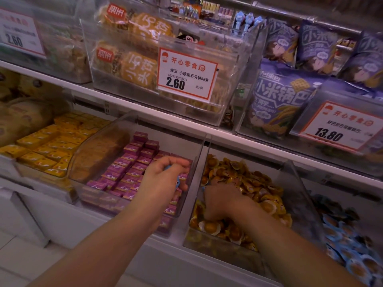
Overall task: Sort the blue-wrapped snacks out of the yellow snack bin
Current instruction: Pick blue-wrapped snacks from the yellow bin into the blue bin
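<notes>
The right hand (222,200) is sunk into the yellow snacks (244,179), its fingertips buried. The left hand (163,179) curls over blue-wrapped snacks (177,182), showing only slivers of them. The blue snack bin (348,245) runs off the right edge; the far-left price tag (17,33) is blurred
</notes>
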`<state>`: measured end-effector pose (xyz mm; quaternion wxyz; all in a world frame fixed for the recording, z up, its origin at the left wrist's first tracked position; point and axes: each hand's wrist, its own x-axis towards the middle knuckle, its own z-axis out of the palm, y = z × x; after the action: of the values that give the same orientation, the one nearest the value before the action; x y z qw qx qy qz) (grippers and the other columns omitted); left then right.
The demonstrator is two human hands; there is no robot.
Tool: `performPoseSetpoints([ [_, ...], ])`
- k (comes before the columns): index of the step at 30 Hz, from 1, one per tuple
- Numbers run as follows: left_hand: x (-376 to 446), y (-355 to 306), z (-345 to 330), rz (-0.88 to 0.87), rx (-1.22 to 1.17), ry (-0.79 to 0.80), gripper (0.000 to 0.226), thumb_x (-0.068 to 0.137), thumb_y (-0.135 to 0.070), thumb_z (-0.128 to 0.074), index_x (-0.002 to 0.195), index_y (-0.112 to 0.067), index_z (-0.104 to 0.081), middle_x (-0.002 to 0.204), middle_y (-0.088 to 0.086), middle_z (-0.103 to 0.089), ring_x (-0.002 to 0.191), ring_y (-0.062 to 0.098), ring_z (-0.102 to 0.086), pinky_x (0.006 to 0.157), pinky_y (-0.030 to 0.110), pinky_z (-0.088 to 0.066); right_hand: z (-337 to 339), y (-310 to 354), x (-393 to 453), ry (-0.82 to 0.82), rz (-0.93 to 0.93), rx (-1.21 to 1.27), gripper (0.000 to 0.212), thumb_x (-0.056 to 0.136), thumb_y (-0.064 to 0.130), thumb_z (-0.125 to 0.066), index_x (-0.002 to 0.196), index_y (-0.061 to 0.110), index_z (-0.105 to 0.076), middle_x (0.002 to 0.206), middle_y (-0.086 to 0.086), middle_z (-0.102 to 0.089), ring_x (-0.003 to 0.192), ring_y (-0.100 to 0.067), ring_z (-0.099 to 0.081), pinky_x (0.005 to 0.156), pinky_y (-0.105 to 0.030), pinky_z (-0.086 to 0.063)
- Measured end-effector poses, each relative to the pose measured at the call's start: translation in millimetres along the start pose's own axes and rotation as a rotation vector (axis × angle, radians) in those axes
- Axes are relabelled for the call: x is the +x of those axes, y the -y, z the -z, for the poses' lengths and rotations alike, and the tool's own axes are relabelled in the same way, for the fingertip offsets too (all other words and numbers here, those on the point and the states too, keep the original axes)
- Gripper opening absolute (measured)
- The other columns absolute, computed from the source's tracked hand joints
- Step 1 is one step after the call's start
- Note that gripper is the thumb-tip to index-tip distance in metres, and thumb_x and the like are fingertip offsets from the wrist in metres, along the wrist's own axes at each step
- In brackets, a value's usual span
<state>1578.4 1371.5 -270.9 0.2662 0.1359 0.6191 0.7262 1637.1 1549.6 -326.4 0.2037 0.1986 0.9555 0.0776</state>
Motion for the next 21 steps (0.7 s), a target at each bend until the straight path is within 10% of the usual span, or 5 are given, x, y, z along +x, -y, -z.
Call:
performPoseSetpoints([
  [10,-5.0,-4.9,-3.5,-0.018,-0.020,0.020,0.015,0.094,-0.003,-0.054,0.093,-0.005,-0.069,0.081,0.002,-0.067,0.044,0.005,-0.054,0.040,0.023,-0.032,-24.8,-29.1,-3.1,-0.470,-0.102,0.740,0.014,0.076,0.032,-0.073,0.068,0.024,-0.065,0.081,0.002,-0.064,0.078,-0.014,-0.061,0.061,-0.024,-0.045],
  [21,-4.2,-0.4,-8.4,-0.011,0.020,0.003,0.017,0.095,-0.004,-0.053,0.090,-0.009,-0.070,0.082,0.002,-0.069,0.053,0.013,-0.059,0.040,0.023,-0.031,-9.9,-45.8,-8.1,-0.195,-0.159,0.403,0.047,0.085,0.065,-0.047,0.087,0.024,-0.071,0.082,0.003,-0.069,0.079,-0.016,-0.066,0.070,-0.034,-0.056],
])
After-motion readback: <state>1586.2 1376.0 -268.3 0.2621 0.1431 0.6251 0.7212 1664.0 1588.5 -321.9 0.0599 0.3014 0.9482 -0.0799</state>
